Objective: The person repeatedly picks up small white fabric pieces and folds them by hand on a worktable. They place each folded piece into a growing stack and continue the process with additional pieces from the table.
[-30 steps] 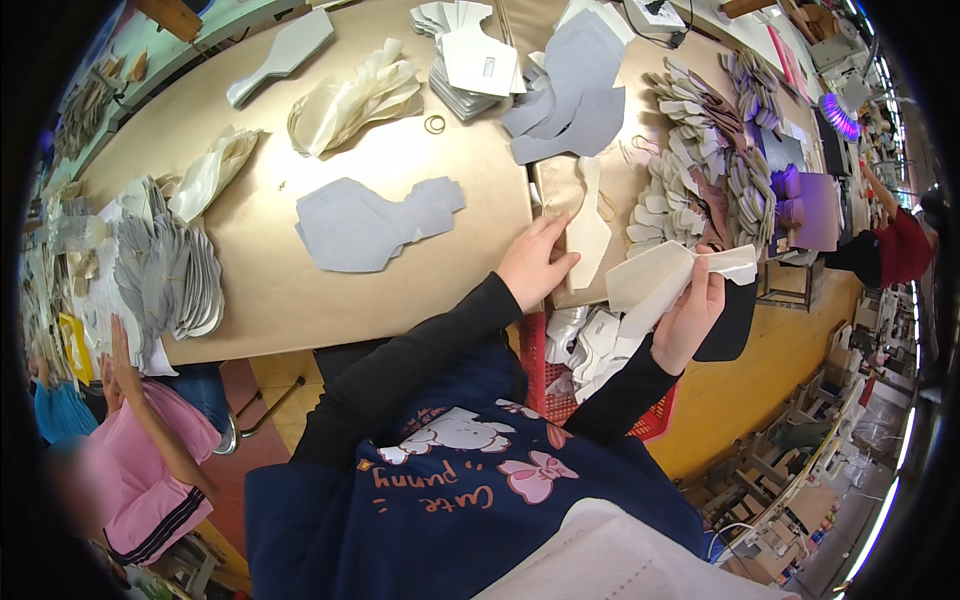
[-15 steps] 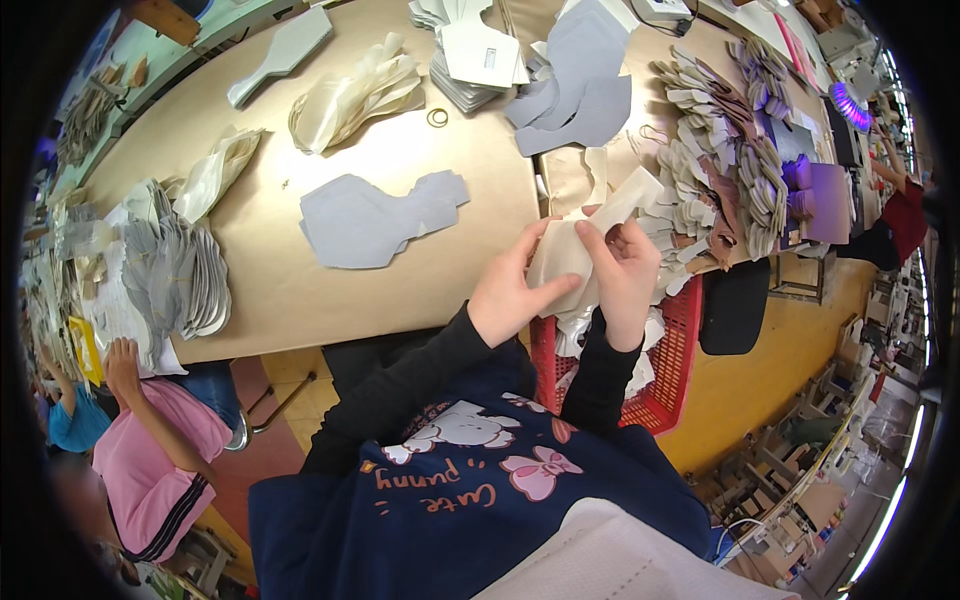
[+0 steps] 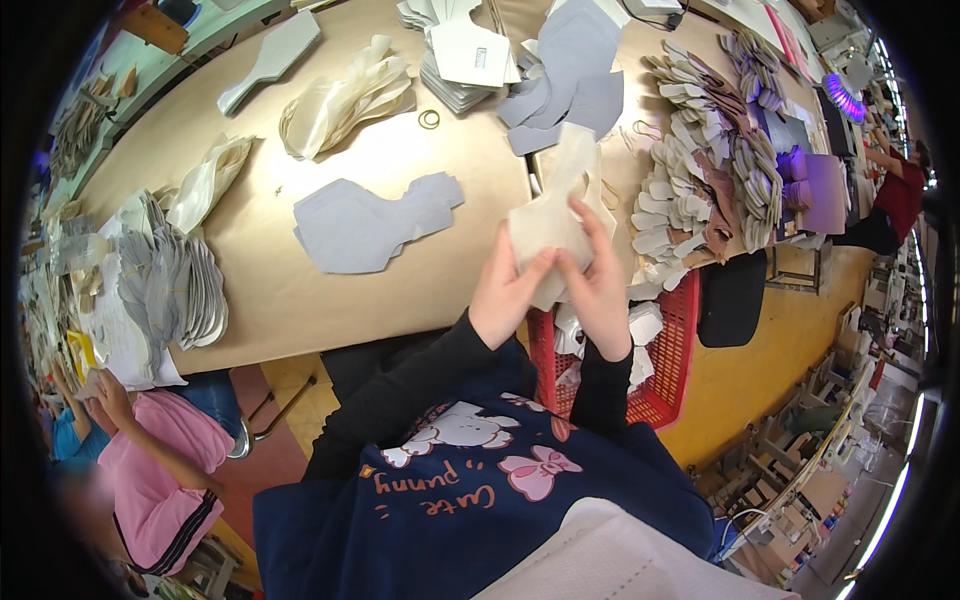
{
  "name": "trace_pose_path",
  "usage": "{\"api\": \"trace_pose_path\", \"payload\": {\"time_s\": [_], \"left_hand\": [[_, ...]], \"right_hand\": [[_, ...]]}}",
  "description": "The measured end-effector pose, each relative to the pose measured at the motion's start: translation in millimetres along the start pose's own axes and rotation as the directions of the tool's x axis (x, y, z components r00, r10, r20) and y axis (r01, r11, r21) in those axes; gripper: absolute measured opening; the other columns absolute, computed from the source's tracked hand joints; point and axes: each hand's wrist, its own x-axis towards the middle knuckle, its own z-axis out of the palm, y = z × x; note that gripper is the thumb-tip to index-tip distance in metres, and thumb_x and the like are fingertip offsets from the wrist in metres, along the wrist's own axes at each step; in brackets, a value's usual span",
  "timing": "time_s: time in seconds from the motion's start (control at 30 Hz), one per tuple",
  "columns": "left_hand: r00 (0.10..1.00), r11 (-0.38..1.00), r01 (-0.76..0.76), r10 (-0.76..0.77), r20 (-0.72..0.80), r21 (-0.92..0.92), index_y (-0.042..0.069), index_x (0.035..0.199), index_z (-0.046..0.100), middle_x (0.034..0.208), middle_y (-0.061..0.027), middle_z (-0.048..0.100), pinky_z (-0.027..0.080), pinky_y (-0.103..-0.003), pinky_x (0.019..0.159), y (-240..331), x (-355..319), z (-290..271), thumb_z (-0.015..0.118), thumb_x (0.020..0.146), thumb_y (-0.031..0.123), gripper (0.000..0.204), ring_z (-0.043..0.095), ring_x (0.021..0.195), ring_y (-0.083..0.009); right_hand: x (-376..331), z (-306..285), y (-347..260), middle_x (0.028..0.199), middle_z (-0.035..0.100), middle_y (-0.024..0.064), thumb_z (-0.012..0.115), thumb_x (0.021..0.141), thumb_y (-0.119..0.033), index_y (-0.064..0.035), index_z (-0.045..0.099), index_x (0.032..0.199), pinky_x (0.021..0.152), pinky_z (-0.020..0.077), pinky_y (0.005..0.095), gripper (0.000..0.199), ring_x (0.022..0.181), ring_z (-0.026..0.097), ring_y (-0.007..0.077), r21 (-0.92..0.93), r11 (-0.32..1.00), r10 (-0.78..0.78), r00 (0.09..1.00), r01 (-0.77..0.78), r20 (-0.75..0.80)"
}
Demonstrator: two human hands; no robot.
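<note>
Between my two hands is a cream cut piece (image 3: 552,222) of thin sheet material, a wide body with a narrow strap-like arm pointing away from me. My left hand (image 3: 506,292) grips its left edge, and my right hand (image 3: 598,288) grips the right edge. Both thumbs press on the upper face, almost meeting at the near part. The fingers underneath are partly hidden by the piece. To the left on the table lie flat grey cut pieces (image 3: 375,224) of similar outline, apart from my hands.
A red plastic basket (image 3: 684,345) with white scraps stands below the table edge. Bundled pieces (image 3: 690,190) cover the right side; grey stacks (image 3: 195,290) lie left. Further back are cream pieces (image 3: 345,105), white stacked pieces (image 3: 470,55) and rubber bands (image 3: 429,119). A co-worker in pink (image 3: 170,455) sits left.
The cream piece has turned flat, its narrow arm swinging from the right to point away. My right hand has moved left and down along it, bringing both thumbs together. The co-worker's hands have lifted.
</note>
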Motion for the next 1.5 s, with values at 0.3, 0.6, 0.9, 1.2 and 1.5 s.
{"api": "trace_pose_path", "payload": {"time_s": [0.3, 0.6, 0.9, 1.2, 1.5], "left_hand": [[0.926, 0.548, -0.360, 0.309, 0.217, 0.755, 0.010, 0.127, 0.060, 0.125, -0.0140, 0.054, 0.043, -0.041, 0.103, -23, 23, -4, 0.068, 0.086, 0.006, 0.042, 0.047, 0.123, -0.0332], [0.948, 0.725, -0.318, 0.254, 0.193, 0.611, 0.007, 0.091, 0.076, 0.119, -0.0150, 0.066, 0.055, -0.037, 0.088, -7, 26, -41, 0.063, 0.080, -0.009, 0.023, 0.069, 0.101, -0.0271], [0.906, 0.645, -0.399, 0.386, 0.174, 0.652, 0.000, 0.111, 0.070, 0.115, -0.0134, 0.071, 0.052, -0.031, 0.087, 87, -12, -146, 0.057, 0.088, -0.006, 0.026, 0.070, 0.098, -0.0245], [0.947, 0.784, -0.250, 0.319, -0.024, 0.568, 0.008, 0.132, 0.059, 0.123, -0.0016, 0.070, 0.048, -0.024, 0.066, 104, 15, -174, 0.062, 0.089, -0.004, 0.045, 0.068, 0.109, -0.0113], [0.900, 0.883, -0.344, 0.408, -0.156, 0.320, 0.003, 0.137, 0.054, 0.131, -0.0078, 0.063, 0.052, -0.031, 0.096, 84, 14, -197, 0.062, 0.095, 0.001, 0.042, 0.064, 0.112, -0.0180]], "right_hand": [[-17, -74, 35, 0.131, 0.063, 0.0165, 0.052, 0.096, 0.005, 0.0054, 0.050, 0.143, 0.097, 0.0504, 0.0302, 0.047, 0.111, 0.065, 0.0197, 0.467, 0.875, 0.350, 0.836, -0.131, -0.422], [-8, -63, 59, 0.124, 0.066, 0.0139, 0.052, 0.092, 0.003, 0.0051, 0.059, 0.134, 0.093, 0.0508, 0.0311, 0.043, 0.104, 0.065, 0.0187, 0.356, 0.918, 0.323, 0.853, -0.176, -0.411], [15, -33, 69, 0.125, 0.060, 0.0153, 0.060, 0.083, 0.007, -0.0039, 0.068, 0.122, 0.101, 0.0452, 0.0429, 0.041, 0.119, 0.057, 0.0339, -0.508, 0.850, -0.196, 0.809, -0.142, -0.554], [49, 34, -53, 0.116, 0.068, 0.0125, 0.071, 0.084, 0.001, -0.0045, 0.072, 0.109, 0.091, 0.0503, 0.0386, 0.025, 0.106, 0.064, 0.0300, -0.214, 0.887, -0.456, 0.846, 0.408, -0.276], [149, 126, -50, 0.103, 0.073, 0.0121, 0.069, 0.090, -0.009, -0.0072, 0.068, 0.122, 0.091, 0.0466, 0.0372, 0.032, 0.087, 0.063, 0.0290, -0.003, 0.870, -0.480, 0.849, 0.492, 0.220]]}}
